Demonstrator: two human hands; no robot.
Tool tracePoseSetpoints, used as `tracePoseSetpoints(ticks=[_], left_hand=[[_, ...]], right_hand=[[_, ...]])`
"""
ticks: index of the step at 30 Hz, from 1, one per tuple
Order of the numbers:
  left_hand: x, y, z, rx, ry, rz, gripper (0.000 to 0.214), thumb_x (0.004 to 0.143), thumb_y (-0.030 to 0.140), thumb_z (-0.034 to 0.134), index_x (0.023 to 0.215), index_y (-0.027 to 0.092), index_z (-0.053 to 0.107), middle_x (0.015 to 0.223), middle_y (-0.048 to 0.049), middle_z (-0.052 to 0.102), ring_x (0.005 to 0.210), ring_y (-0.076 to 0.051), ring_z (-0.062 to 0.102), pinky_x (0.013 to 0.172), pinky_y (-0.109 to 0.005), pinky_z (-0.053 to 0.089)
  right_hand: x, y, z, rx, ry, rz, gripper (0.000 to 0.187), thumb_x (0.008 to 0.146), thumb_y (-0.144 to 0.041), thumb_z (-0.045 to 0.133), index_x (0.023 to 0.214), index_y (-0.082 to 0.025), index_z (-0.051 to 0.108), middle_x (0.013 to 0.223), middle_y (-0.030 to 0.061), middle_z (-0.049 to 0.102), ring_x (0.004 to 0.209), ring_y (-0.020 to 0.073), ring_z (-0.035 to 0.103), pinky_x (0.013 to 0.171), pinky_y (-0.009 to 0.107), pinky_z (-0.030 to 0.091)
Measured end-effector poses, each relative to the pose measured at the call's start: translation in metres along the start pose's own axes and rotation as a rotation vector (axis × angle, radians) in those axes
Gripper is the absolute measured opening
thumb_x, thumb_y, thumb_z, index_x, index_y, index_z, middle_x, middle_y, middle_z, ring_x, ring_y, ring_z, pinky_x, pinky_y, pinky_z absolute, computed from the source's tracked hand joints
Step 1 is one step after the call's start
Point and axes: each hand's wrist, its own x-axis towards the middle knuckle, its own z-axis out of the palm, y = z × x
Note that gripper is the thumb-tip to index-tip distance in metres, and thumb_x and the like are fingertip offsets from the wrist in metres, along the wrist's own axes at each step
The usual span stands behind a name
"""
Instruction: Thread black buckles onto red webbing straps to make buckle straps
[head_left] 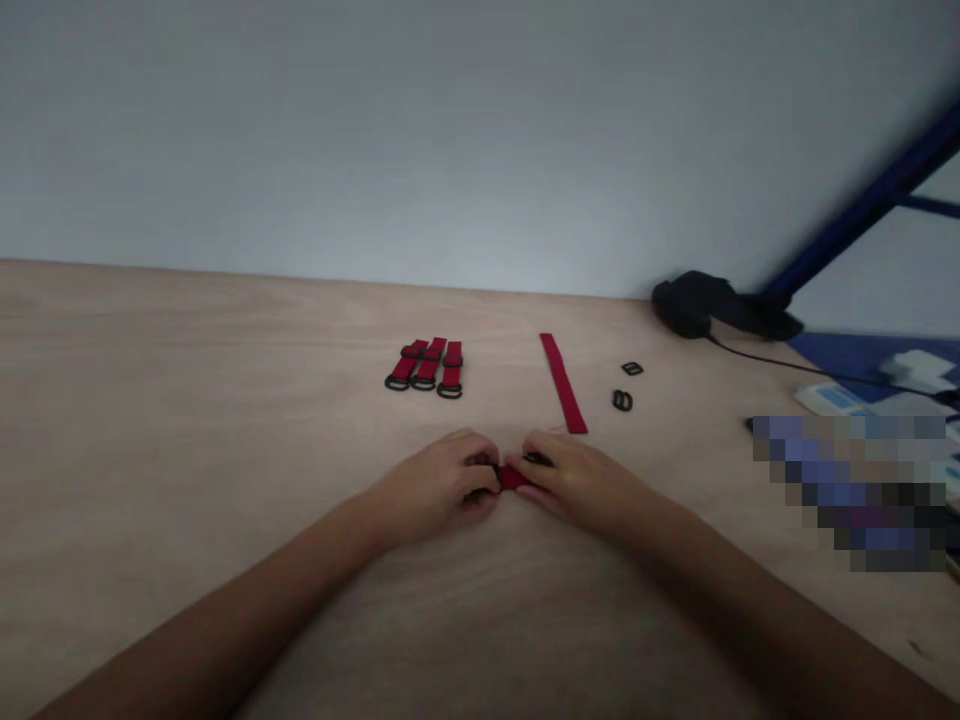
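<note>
Both of my hands meet over the near middle of the table, on a short red webbing strap [513,477]. My left hand [442,485] is closed at the strap's left end, where a bit of black hardware shows between the fingers. At the right end, my right hand [574,480] pinches the strap, with a dark piece partly hidden under its fingers. Beyond my left hand lie three red straps [426,366] side by side, each fitted with a black slider and a D-ring. A plain red strap [564,385] lies flat beyond my right hand.
Right of the plain strap rest a black slider buckle [632,368] and black rings [622,401]. A black object with a cable [720,303] stands by the wall at the back right. Pale boxes [832,398] and a blurred-out patch [855,495] occupy the right side.
</note>
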Motion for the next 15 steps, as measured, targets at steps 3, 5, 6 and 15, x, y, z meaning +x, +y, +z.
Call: tracePoseSetpoints(ticks=[3, 5, 6, 15], left_hand=[[0.001, 0.0, -0.005, 0.016, -0.042, 0.027, 0.013, 0.084, 0.015, 0.056, 0.084, 0.016, 0.069, 0.101, -0.0091, 0.063, 0.097, -0.02, 0.057, 0.088, -0.031, 0.047], [0.0, -0.001, -0.009, 0.014, -0.065, 0.043, 0.014, 0.085, 0.015, 0.055, 0.085, 0.017, 0.069, 0.104, -0.0093, 0.063, 0.099, -0.02, 0.057, 0.089, -0.031, 0.047], [-0.001, -0.001, -0.01, 0.003, -0.078, 0.044, 0.015, 0.086, 0.015, 0.054, 0.087, 0.017, 0.069, 0.106, -0.0093, 0.063, 0.101, -0.02, 0.057, 0.09, -0.031, 0.047], [-0.01, -0.014, -0.022, -0.08, 0.044, -0.079, 0.035, 0.084, 0.033, 0.065, 0.116, 0.019, 0.061, 0.118, -0.0098, 0.06, 0.11, -0.021, 0.056, 0.097, -0.035, 0.046]], right_hand=[[0.001, 0.0, 0.0, 0.008, -0.004, 0.006, 0.027, 0.092, -0.03, 0.055, 0.113, -0.016, 0.065, 0.098, 0.0111, 0.061, 0.082, 0.0214, 0.057, 0.075, 0.033, 0.047], [0.002, 0.0, 0.0, 0.024, -0.004, 0.003, 0.027, 0.092, -0.03, 0.055, 0.113, -0.017, 0.065, 0.099, 0.0113, 0.061, 0.083, 0.0213, 0.057, 0.076, 0.033, 0.046], [0.002, 0.0, -0.001, 0.029, -0.003, -0.002, 0.028, 0.092, -0.03, 0.055, 0.114, -0.016, 0.065, 0.099, 0.0116, 0.061, 0.084, 0.0214, 0.057, 0.076, 0.033, 0.046], [-0.007, 0.003, -0.012, 0.11, 0.072, 0.038, 0.046, 0.088, -0.046, 0.058, 0.125, -0.019, 0.06, 0.093, 0.0109, 0.061, 0.081, 0.0223, 0.056, 0.072, 0.036, 0.046]])
